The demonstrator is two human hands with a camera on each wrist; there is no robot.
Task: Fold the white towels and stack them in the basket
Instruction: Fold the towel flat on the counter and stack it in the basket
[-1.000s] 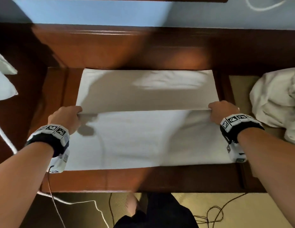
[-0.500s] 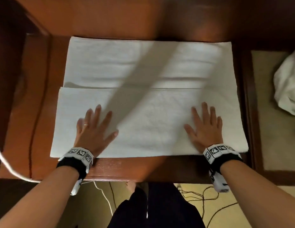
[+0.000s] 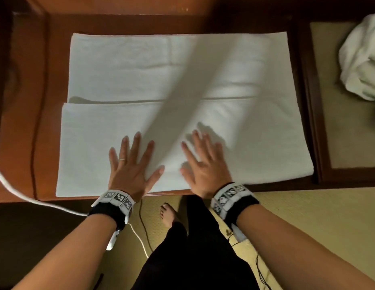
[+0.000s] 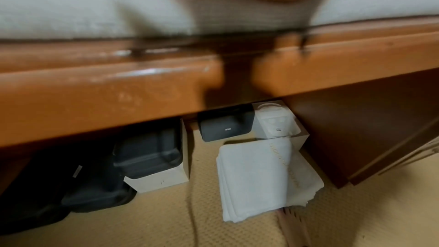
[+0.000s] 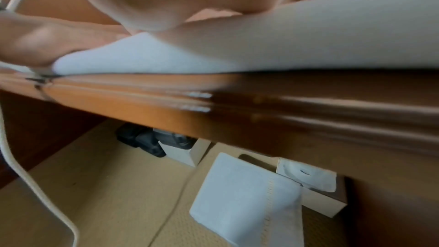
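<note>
A white towel [image 3: 119,65] lies flat on the wooden table [image 3: 25,101], its near part folded up over the middle so a fold edge runs across it. My left hand [image 3: 131,164] and right hand [image 3: 203,162] press flat on the folded layer near the table's front edge, fingers spread, close together at the centre. The wrist views show only the heels of the palms on the towel [image 4: 71,7] [image 5: 308,35]. A pile of unfolded white towels [image 3: 362,57] sits at the far right. No basket is in view.
The table's front edge [image 4: 118,91] runs just under my wrists. Under the table stand a folded white cloth [image 4: 256,181], a tissue box [image 4: 275,121] and dark cases [image 4: 147,153]. A white cable [image 3: 19,193] trails off the left. My legs and a bare foot [image 3: 167,214] are below.
A second ago both hands gripped the towel's edge out at its sides; they laid it down, flattened on it, and have now slid inward toward the centre.
</note>
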